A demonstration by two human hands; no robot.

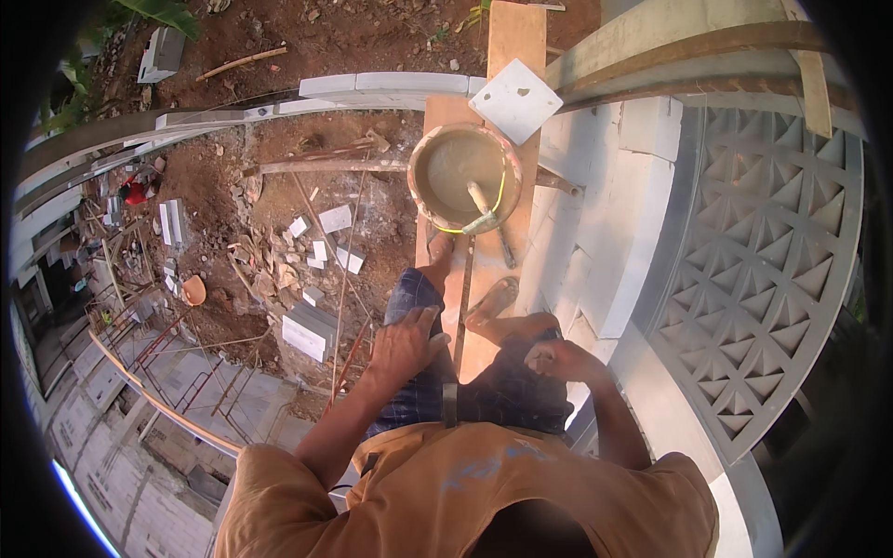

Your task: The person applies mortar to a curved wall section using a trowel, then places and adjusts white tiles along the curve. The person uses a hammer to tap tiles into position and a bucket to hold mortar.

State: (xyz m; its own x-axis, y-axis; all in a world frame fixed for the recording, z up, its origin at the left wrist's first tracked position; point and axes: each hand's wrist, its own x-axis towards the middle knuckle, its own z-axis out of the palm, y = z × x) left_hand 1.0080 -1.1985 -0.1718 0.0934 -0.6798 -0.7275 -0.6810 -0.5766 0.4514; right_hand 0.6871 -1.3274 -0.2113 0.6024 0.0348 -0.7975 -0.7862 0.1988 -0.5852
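Note:
My left hand [409, 342] lies on my left thigh, its fingers stretched out and apart, holding nothing that shows. At my right knee, my right hand [556, 361] is curled closed; whatever is inside it, if anything, is hidden. Beyond my feet, a round bucket [416, 191] of grey wet mortar [451, 166] stands on the wooden planks [516, 42]. A trowel with a wooden handle [478, 195] leans across its near rim. Behind the bucket lies a white square board [516, 100] with small dark patches. Neither hand touches the bucket or trowel.
To my right runs a pale block wall [605, 223] beside a patterned vent-block panel [753, 260]. Far below on the left are reddish soil [279, 186], a stack of white blocks [310, 330], an orange basin [193, 290] and scaffolding [186, 363]. A wooden pole [326, 166] sticks out leftward.

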